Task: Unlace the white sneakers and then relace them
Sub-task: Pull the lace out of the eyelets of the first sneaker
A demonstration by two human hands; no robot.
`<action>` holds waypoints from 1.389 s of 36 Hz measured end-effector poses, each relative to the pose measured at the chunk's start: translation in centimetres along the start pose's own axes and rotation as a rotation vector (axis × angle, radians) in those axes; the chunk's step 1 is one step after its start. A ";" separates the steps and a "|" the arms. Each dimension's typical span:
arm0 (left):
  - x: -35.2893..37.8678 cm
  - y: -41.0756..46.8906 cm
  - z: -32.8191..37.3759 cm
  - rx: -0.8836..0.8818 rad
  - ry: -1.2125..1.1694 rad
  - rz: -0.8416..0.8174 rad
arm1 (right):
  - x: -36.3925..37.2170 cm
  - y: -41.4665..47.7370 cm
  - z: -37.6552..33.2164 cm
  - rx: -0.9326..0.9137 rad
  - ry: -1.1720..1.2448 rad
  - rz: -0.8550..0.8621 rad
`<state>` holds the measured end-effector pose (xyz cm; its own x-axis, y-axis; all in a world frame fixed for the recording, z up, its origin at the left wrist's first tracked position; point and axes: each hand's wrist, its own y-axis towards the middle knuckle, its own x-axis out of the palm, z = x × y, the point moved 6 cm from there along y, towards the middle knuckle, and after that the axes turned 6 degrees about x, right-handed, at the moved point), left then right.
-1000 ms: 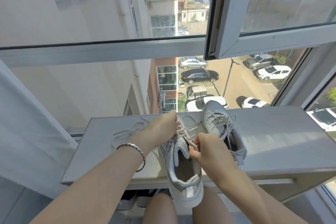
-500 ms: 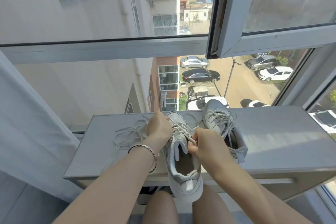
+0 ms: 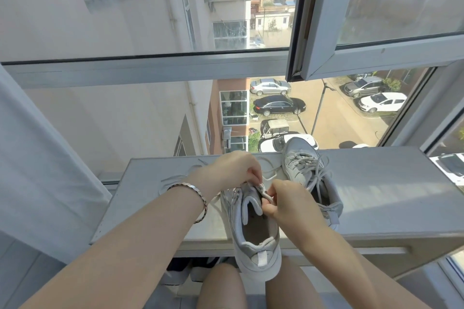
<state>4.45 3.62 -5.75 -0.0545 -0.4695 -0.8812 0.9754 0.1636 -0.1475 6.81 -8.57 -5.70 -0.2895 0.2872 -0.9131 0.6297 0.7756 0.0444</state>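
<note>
Near sneaker point(image 3: 253, 231) sits w/ heel hanging off the front edge of the bench point(image 3: 389, 198), toe pointing away from me toward the window, heel tab above my knees. My left hand point(image 3: 231, 170) is over the forefoot, fingers pinched closed on the lace point(image 3: 262, 188) at the top eyelets. My right hand point(image 3: 291, 206) is at the shoe's right side by the tongue, thumb & fingers closed on the same lace/eyelet edge; can't tell exactly which strand each grip has. Loose lace point(image 3: 175, 179) trails in loops across the bench to the left, behind my left wrist, which has a bracelet point(image 3: 193, 189) on it. Second sneaker point(image 3: 308, 178) stands just beside & right of the first, farther back on the bench, toe toward the glass, laces still threaded w/ ends untied and hanging. White curtain point(image 3: 37, 170) hangs at far left. An open window sash point(image 3: 376, 55) sits upper right.
</note>
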 end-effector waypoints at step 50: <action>5.3 -6.8 1.3 -0.260 -0.450 0.583 | 0.3 3.6 1.1 0.003 0.428 -0.492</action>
<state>-2.16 -1.13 -8.83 0.5979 -0.5431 -0.5896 0.7356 0.6640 0.1343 9.77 -6.28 -6.26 -0.8054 0.0981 -0.5846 0.3526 0.8720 -0.3394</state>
